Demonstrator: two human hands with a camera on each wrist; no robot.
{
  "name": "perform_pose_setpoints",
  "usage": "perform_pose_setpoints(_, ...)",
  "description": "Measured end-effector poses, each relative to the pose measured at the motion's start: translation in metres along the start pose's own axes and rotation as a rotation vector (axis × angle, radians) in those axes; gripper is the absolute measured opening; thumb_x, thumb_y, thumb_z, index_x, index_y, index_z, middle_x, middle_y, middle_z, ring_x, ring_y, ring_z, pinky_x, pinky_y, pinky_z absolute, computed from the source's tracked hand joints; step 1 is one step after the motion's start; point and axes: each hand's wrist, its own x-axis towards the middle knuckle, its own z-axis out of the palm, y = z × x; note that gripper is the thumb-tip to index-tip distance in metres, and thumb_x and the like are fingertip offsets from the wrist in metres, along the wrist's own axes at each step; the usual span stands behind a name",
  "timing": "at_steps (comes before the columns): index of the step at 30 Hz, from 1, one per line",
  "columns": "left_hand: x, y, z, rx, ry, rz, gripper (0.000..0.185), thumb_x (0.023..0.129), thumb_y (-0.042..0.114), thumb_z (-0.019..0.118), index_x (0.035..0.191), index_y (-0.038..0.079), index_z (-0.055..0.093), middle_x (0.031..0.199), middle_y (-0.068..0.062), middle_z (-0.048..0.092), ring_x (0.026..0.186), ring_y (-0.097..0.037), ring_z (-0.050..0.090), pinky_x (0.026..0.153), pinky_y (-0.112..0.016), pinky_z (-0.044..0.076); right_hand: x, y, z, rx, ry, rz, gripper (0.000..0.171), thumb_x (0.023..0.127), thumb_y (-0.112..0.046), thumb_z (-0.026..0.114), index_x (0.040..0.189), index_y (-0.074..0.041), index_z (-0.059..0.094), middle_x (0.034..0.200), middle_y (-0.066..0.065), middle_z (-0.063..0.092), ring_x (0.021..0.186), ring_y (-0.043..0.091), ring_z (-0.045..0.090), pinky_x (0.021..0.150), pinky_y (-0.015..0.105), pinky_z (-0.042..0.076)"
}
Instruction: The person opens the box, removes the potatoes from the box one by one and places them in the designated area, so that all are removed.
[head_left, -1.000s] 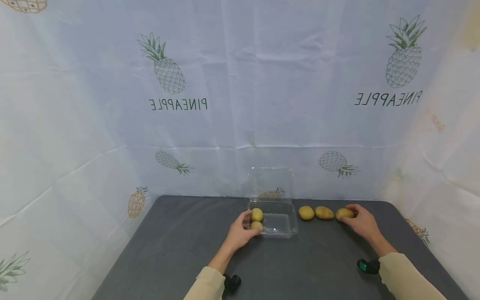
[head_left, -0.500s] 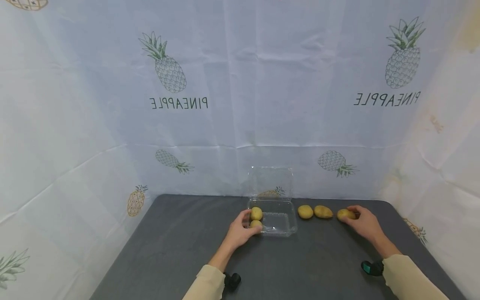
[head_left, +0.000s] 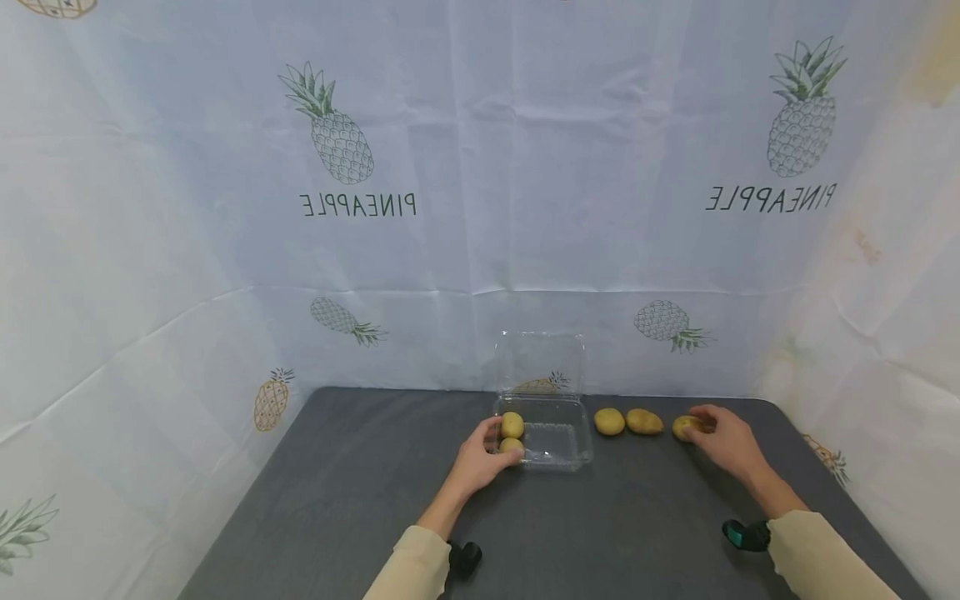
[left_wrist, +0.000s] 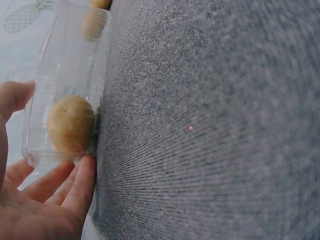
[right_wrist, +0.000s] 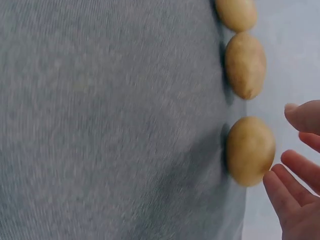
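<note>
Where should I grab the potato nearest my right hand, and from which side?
Grip that potato across its short middle, thumb on one long side and fingers on the other, coming down from above. It lies flat on the table with its top bare, and the next potato is apart from it, so fingers likely fit. Your right hand is already beside it.

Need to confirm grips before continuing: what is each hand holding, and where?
Left hand steadies the clear container at its near-left corner. Right hand only touches the rightmost potato; nothing gripped.
</note>
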Motion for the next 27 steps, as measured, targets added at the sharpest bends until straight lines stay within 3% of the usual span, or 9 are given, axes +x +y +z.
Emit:
perform_pose_setpoints(8, -0.001, 0.001, 0.001, -0.003, 0.001, 0.012, 0.074, 0.088, 0.033, 0.078, 0.151, 0.009, 0.046, 0.140, -0.019, 0.055, 0.120, -0.038, 0.058, 0.089, -0.055, 0.052, -0.003, -0.019, 0.007, 0.032, 0.025, -0.044, 0.043, 0.100, -0.022, 0.067, 0.131, 0.007, 0.060, 0.128, 0.033, 0.058, 0.112, 0.051, 0.059, 0.085, 0.059, 0.053)
perform_pose_setpoints(18, 0.001, -0.002, 0.002, -0.001, 0.004, 0.010, 0.075, 0.089, 0.036, 0.078, 0.151, 0.010, 0.046, 0.140, -0.018, 0.055, 0.120, -0.036, 0.058, 0.089, -0.052, 0.053, -0.004, -0.047, 0.019, 0.089, 0.042, -0.136, 0.034, 0.098, -0.009, 0.067, 0.128, 0.008, 0.062, 0.124, 0.029, 0.061, 0.112, 0.047, 0.060, 0.092, 0.057, 0.052)
perform_pose_setpoints(27, 0.001, -0.003, 0.002, -0.010, 0.001, -0.004, 0.076, 0.088, 0.037, 0.078, 0.152, 0.011, 0.046, 0.141, -0.016, 0.055, 0.120, -0.035, 0.058, 0.090, -0.053, 0.052, 0.000, -0.071, 0.033, 0.146, 0.016, -0.139, 0.035, 0.098, -0.016, 0.070, 0.126, 0.004, 0.065, 0.122, 0.024, 0.064, 0.109, 0.042, 0.063, 0.090, 0.053, 0.054)
